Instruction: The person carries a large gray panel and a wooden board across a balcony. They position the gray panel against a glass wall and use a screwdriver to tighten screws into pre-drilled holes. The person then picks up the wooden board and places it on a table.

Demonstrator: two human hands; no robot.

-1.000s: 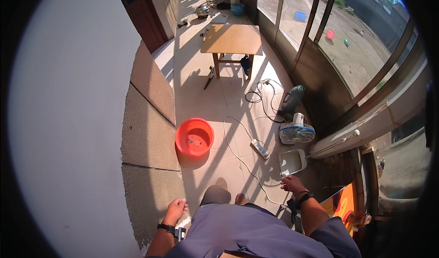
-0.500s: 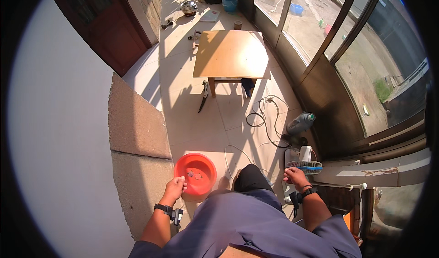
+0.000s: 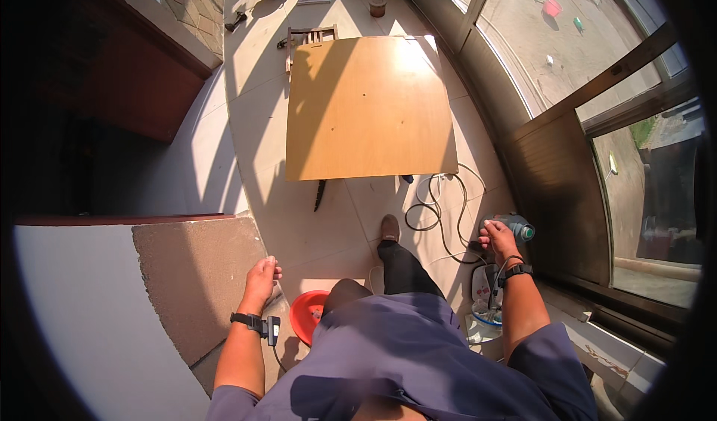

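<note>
My left hand is held out in front of me on the left with its fingers curled in and the thumb against them. Whatever it may hold is too small or hidden to make out. The red plastic basin on the floor is just right of that hand, partly covered by my leg. My right hand, its fingers also closed, appears in front of a grey bottle with a green cap by the window wall. Nothing in its grip can be made out. Both wrists wear black straps with small devices.
A square wooden table stands ahead, with a small wooden chair behind it. Dark and white cables lie looped on the tiles. A small fan is low at my right. A brown pot stands beyond the table.
I have stepped forward: the table is nearer, and the basin has slid back beneath my body. Both hands have moved ahead, still closed; my right leg is stretched out in front.
</note>
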